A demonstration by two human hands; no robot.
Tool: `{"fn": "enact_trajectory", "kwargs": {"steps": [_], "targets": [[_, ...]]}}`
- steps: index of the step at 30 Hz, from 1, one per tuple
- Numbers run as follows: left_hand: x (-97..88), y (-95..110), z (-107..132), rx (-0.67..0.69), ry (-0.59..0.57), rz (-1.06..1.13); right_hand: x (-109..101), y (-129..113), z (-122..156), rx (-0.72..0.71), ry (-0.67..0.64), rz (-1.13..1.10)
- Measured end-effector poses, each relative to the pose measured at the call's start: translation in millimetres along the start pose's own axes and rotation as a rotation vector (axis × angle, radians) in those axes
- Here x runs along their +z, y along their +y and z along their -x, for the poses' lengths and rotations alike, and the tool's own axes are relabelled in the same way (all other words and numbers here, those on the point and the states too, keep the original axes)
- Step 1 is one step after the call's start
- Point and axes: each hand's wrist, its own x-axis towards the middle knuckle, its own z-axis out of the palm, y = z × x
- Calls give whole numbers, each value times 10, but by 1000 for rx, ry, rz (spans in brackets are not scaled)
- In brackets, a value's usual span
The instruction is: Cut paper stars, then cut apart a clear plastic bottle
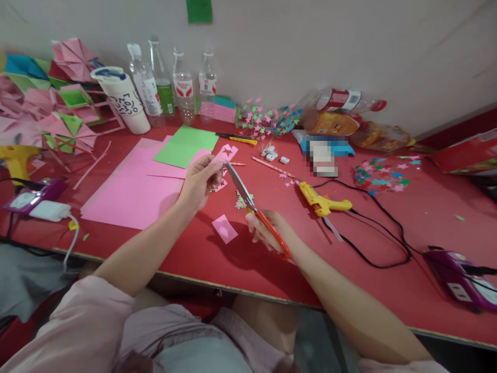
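My left hand point(200, 181) pinches a small pink paper piece point(226, 153) above the red table point(240, 259). My right hand point(267, 230) grips orange-handled scissors point(254, 207), whose blades point up and left and meet the paper's edge. A small pink paper scrap point(224, 228) lies on the table below the hands. Tiny pink and green cuttings point(241, 201) lie under the blades.
Pink paper sheets point(132, 191) and a green sheet point(186, 146) lie left. A yellow glue gun point(322, 201) with black cord lies right. Bottles point(182, 85), a paper cup point(122, 98), folded paper flowers point(58, 98), paper stars point(267, 119) and purple power strips point(462, 277) ring the table.
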Motion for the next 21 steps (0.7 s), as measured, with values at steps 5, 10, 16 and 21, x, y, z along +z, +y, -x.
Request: {"fn": "enact_trajectory", "kwargs": {"steps": [5, 10, 16, 21], "targets": [[-30, -2, -15, 42, 38, -62, -8, -24, -5, 35, -13, 26], [-50, 4, -42, 64, 30, -80, -10, -38, -9, 54, 1, 39], [-55, 14, -48, 58, 23, -87, -19, -32, -7, 25, -1, 38], [-78, -4, -54, 61, -7, -103, -44, 12, -46, -13, -21, 55]]}}
